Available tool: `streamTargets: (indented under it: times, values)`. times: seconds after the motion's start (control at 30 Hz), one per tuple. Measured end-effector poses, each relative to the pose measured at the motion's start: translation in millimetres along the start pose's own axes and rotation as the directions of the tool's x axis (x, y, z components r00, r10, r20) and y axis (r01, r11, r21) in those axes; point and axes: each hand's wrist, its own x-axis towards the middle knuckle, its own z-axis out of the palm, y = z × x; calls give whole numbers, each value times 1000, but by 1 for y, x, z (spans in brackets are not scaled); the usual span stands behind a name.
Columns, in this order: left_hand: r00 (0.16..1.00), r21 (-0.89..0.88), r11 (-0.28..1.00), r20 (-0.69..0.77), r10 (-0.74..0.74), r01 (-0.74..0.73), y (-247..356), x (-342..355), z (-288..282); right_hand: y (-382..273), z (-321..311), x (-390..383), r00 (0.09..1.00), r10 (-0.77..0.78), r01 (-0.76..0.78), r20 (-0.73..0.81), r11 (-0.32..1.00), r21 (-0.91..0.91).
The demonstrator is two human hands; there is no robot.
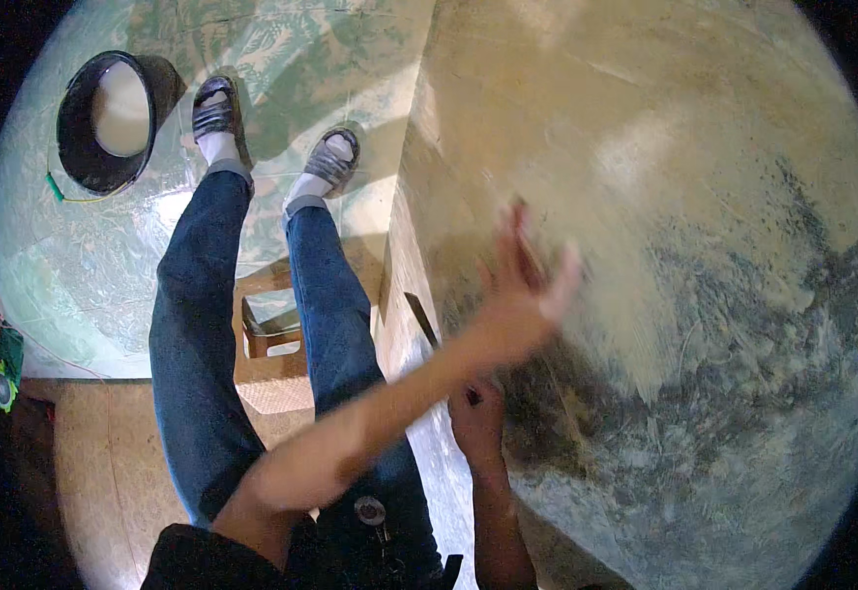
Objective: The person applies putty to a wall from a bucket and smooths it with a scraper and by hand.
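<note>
Forearms enter from the lower edge and cross just above the lap. The right hand (476,418) lies low against the near rim of the large round slab (704,295), partly hidden beneath the crossing left forearm; something small and dark shows at its fingers, but whether its grip is closed on anything cannot be told. The left hand (527,285) reaches across over the slab surface, motion-blurred, fingers spread wide and holding nothing; whether the palm touches the surface cannot be told. The slab fills the right half of the view, pale tan at its upper part, mottled grey and dark brown toward its lower part, with brushed streaks across it. Beside its near edge, legs in blue jeans (252,324) extend away from the camera over a small wooden stool (271,339). Beyond the knees, both feet wear grey strapped sandals (217,110) with white socks, resting on a pale green patterned floor (85,285). Farthest off, at upper left, a black bucket (104,123) stands on that floor, holding pale liquid.
</note>
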Motion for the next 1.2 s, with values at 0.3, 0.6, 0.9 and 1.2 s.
streamTargets:
  times: [0.3,0.6,0.9,1.2]
  values:
    - [1000,-303,953,5,-14,14,38,-36,35,11,-13,-1,935,349,-336,-61,928,161]
    - [915,109,971,325,-237,213,132,-51,-6,-20,-22,-2,939,332,-302,-92,922,244]
    - [998,-221,974,-27,50,-55,117,-70,40,-20,-24,-13,946,280,-188,-161,883,430]
    - [1000,260,966,17,-9,4,99,-27,30,-29,-30,-22,952,264,-245,-156,961,129]
